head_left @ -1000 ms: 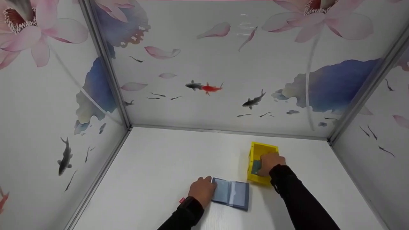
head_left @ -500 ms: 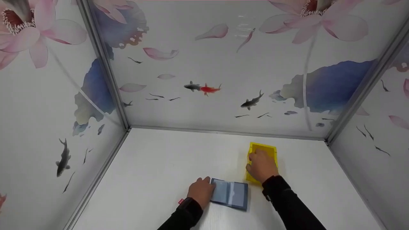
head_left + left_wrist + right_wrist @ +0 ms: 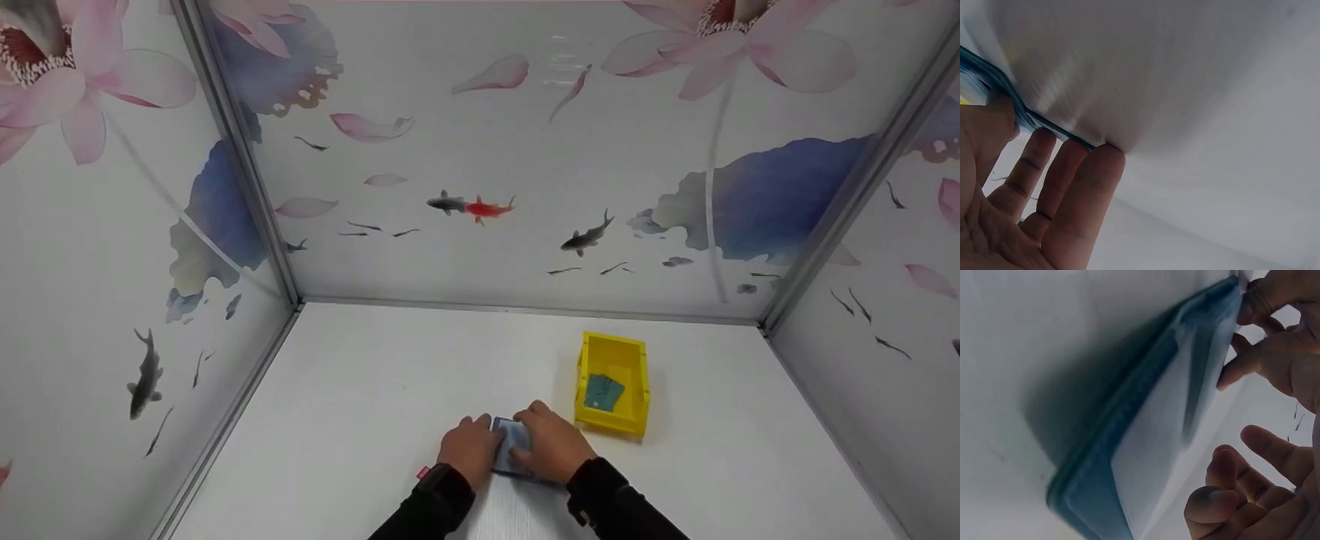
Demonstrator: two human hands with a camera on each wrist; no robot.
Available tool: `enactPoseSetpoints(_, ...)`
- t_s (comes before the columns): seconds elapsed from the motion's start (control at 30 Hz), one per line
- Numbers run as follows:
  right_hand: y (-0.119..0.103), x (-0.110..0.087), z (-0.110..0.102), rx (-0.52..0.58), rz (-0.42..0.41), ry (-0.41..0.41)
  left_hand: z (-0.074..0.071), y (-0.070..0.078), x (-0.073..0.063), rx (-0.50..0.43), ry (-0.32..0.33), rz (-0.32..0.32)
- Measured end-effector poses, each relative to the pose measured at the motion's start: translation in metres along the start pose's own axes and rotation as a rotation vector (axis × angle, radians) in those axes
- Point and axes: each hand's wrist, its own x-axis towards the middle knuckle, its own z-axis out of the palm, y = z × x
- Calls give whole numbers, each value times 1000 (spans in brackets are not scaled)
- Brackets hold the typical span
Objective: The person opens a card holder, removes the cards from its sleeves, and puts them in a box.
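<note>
A blue card holder with clear sleeves [image 3: 512,433] lies opened out on the white table, partly hidden by both hands. Its left edge is pinched by my left hand [image 3: 468,451]; in the left wrist view the thumb is over the inner side, with fingertips along the dark edge of the card holder [image 3: 1008,87]. Over the right half of the holder is my right hand [image 3: 556,448]. In the right wrist view its fingers [image 3: 1221,467] are loosely bent and spread from the thumb, and no card shows between them. A whitish pocket shows inside the card holder [image 3: 1089,503].
Behind and right of the hands stands a yellow box [image 3: 643,379] with several teal cards [image 3: 604,392] in it. White panels printed with fish and lotus flowers enclose the table [image 3: 390,375] at the back and both sides.
My right hand has come out of the yellow box and moved left and nearer, over the card holder. The teal cards in the box are now uncovered. My left hand has kept its place.
</note>
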Motion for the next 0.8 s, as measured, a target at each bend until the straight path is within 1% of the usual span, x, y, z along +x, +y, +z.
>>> enactPoseSetpoints(0.1, -1, 1, 7, -9, 13, -6, 0, 0, 0, 15, 6, 6)
enactPoseSetpoints(0.23, -1, 3, 11, -3, 32, -5, -2, 0, 0, 20, 5, 11)
enactPoseSetpoints(0.33, -1, 4, 13, -7, 30, -2, -2, 0, 0, 21, 7, 13)
enactPoseSetpoints(0.57, -2, 5, 16, -15, 37, -18, 3, -1, 0, 10, 19, 12)
enactPoseSetpoints(0.67, -1, 6, 18, -18, 31, -12, 6, -2, 1, 13, 31, 16)
enactPoseSetpoints(0.8, 1, 7, 19, -17, 44, -9, 7, -2, 1, 25, 48, 23)
